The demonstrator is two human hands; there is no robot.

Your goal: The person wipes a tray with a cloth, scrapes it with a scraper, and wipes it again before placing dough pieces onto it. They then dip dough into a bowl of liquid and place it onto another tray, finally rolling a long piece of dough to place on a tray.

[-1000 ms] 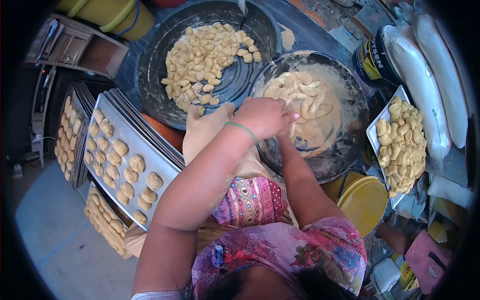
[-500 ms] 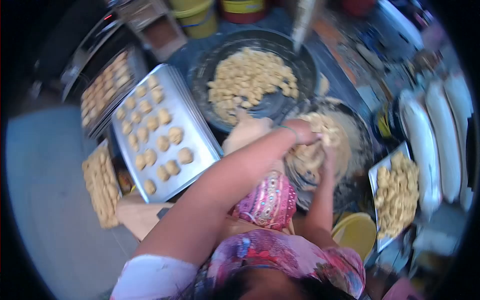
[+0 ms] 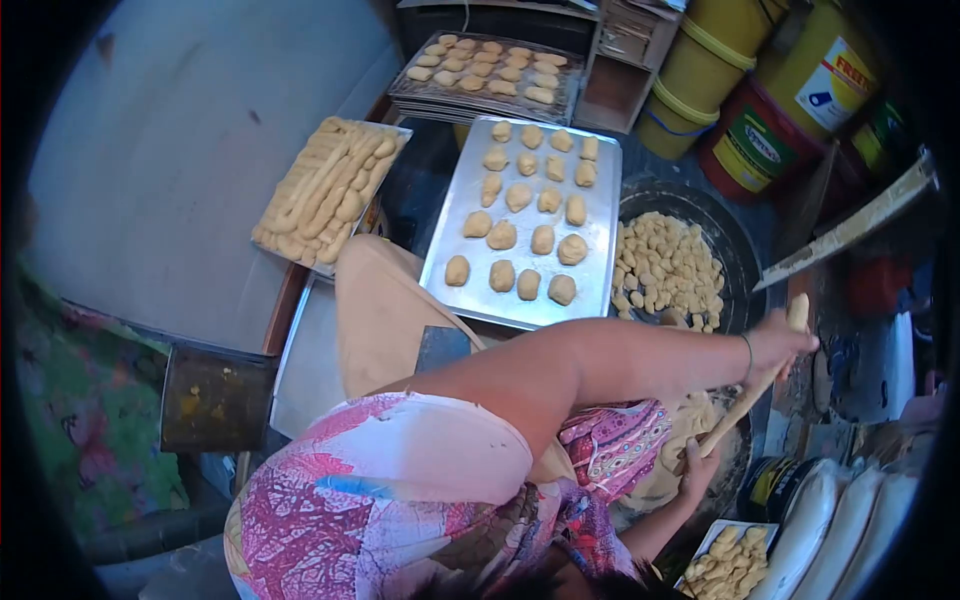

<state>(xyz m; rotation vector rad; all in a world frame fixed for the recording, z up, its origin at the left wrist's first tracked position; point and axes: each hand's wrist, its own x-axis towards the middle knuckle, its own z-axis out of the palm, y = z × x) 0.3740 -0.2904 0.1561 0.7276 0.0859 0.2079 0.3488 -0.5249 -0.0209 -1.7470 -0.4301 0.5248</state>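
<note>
On my far left lie long dough strips [image 3: 325,190], then the baking tray [image 3: 598,275] of shaped pieces and a black basin [image 3: 741,240] of lumps. My right hand [image 3: 698,477] curls around the lower end of the wooden stick [image 3: 752,388], and my left hand [image 3: 785,341] is fisted around it near the top.

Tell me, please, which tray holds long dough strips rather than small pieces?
The leftmost tray, left of the shiny baking sheet: its dough lies in long strips; the others hold small pieces.

Clasping a wooden stick [image 3: 752,392], left grip [image 3: 783,345] high, right grip [image 3: 697,478] low; tray [image 3: 597,278] of dough pieces [image 3: 502,235] lying just left.
</note>
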